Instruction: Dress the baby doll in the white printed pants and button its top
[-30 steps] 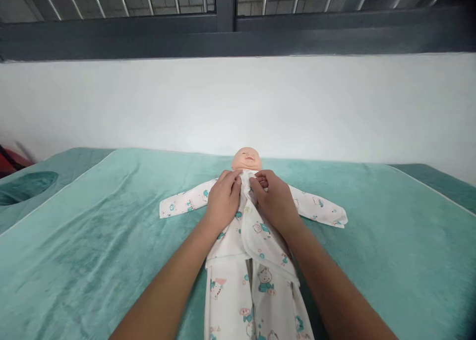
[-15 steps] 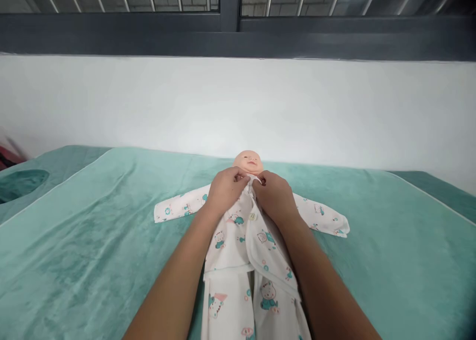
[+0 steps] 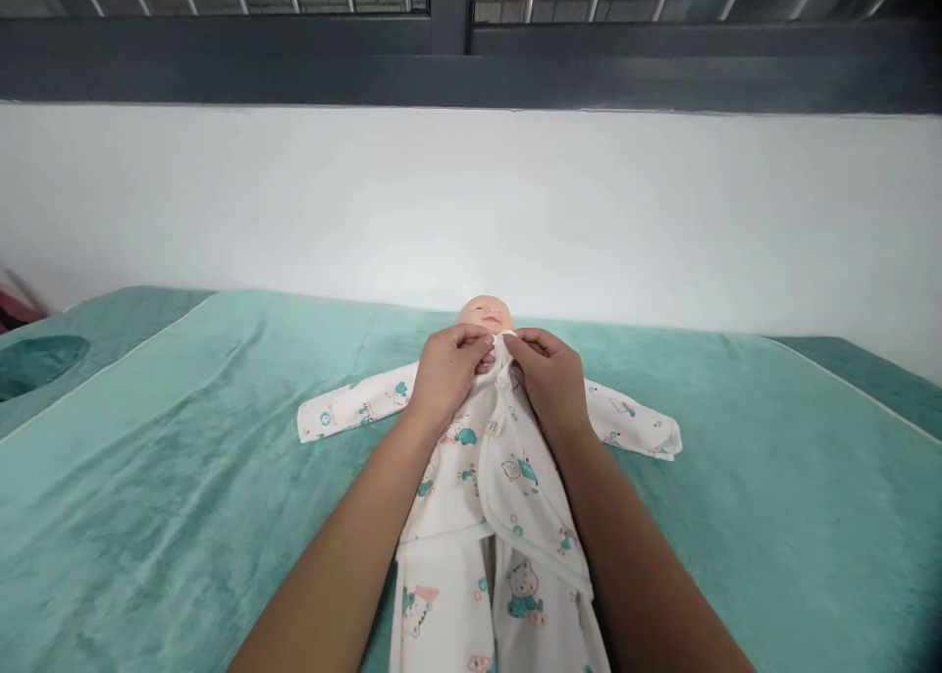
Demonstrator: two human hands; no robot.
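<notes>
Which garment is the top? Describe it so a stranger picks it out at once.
On the green cover by the white wall rests a doll's head. Below it is the white printed top, its neckline pinched by the left hand and right hand. Outspread sleeves and front buttons set it apart from the similarly printed lower garment.

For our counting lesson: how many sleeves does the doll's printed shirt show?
2: one sleeve extends beyond the left hand, the other sleeve beyond the right hand; both are partly hidden.
</notes>
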